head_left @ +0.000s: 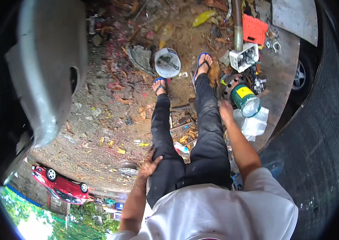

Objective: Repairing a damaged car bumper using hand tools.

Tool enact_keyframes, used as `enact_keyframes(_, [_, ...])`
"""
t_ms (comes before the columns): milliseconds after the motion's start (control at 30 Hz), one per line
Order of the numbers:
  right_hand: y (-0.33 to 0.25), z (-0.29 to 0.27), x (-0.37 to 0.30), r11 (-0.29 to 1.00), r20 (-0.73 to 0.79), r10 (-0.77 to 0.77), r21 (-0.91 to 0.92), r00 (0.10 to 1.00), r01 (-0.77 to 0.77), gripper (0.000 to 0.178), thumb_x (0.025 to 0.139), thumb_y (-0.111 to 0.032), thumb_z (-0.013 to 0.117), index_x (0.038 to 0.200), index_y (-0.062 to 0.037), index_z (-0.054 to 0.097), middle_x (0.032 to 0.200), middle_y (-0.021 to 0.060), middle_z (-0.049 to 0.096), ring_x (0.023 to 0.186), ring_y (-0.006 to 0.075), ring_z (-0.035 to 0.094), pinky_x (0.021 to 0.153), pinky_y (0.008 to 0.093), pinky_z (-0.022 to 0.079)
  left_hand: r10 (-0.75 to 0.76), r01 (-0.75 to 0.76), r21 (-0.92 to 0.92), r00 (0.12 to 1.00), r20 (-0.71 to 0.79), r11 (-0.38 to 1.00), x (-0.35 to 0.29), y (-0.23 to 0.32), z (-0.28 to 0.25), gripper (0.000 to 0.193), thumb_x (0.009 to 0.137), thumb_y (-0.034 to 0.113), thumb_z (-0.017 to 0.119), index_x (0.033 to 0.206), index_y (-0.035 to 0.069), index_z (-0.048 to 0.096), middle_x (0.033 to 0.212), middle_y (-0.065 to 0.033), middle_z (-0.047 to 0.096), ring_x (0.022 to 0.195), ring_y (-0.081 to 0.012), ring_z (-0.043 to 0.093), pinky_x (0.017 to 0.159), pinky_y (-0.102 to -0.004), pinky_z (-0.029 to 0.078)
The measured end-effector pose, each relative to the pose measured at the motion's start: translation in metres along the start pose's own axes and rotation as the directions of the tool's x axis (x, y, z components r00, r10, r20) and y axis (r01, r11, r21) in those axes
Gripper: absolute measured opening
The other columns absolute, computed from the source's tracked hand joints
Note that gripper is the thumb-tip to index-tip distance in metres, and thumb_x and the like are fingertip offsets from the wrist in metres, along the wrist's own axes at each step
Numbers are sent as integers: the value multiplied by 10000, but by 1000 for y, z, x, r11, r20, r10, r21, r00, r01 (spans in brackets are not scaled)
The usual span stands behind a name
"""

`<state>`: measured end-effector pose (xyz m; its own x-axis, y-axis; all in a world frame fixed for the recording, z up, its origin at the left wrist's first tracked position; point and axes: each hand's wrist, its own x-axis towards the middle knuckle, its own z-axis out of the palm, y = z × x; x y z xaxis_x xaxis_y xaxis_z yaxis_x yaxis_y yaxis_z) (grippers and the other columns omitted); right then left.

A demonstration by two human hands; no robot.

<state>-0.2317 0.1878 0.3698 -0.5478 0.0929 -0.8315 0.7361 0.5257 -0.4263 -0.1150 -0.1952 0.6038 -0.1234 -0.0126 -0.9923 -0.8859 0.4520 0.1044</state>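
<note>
My left hand [149, 165] rests on my left thigh, its fingers lying against the dark trousers [209, 128] and nothing in it. Beside my right knee, my right hand [226, 110] reaches toward a green can [242, 94] with a yellow label. Its fingers are blurred and partly out of sight, so their grip does not show. The can lies tilted, its whitish end [252, 108] facing me, next to a round rusty metal part with holes [230, 85]. Clear plastic sheeting [255, 126] lies just below the can.
A whitish bucket [167, 70] stands by my sandalled feet. On the right are a white basket [244, 58], an orange-red plastic piece [255, 30] and a metal pipe [238, 28]. A grey car panel [53, 64] looms at left; a red car [60, 184] is farther off. Leaves and scraps litter the ground.
</note>
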Motion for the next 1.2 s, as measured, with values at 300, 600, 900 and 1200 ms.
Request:
enact_keyframes(300, [-82,-157,-122,599,584,686,-116,434,-792,699,877,-584,460,1371,-93,399,1320,92,488,1205,211,471,1002,383,370,-164,257,-292,938,307,921,-140,87,25,786,900,626,333,1431,56,237,1427,-161,344,1329,-284,297,1091,-364,240])
enact_keyframes(600, [-264,-234,6,935,154,-46,354,987,-12,363,877,-322,606,1138,-81,531,899,52,614,789,154,626,646,276,521,267,-292,-58,926,-268,955,-137,205,-47,608,855,481,579,1242,18,512,1317,-199,474,1242,-322,438,1019,-410,377])
enact_keyframes(900, [-458,-163,14,896,430,-442,161,788,414,297,879,-166,623,1131,-36,533,990,33,585,886,104,567,742,243,475,380,-525,193,275,-883,829,-111,301,-203,438,826,250,655,1151,-25,553,1260,-224,497,1184,-368,476,981,-414,407])
enact_keyframes(1200, [-708,-7,-49,-87,676,-736,-42,-36,995,325,822,-115,606,1118,9,552,1033,192,595,971,337,583,840,390,484,189,-528,176,-30,-982,831,-41,350,-279,339,752,164,689,1013,-36,607,1231,-247,448,1137,-393,470,946,-431,409])
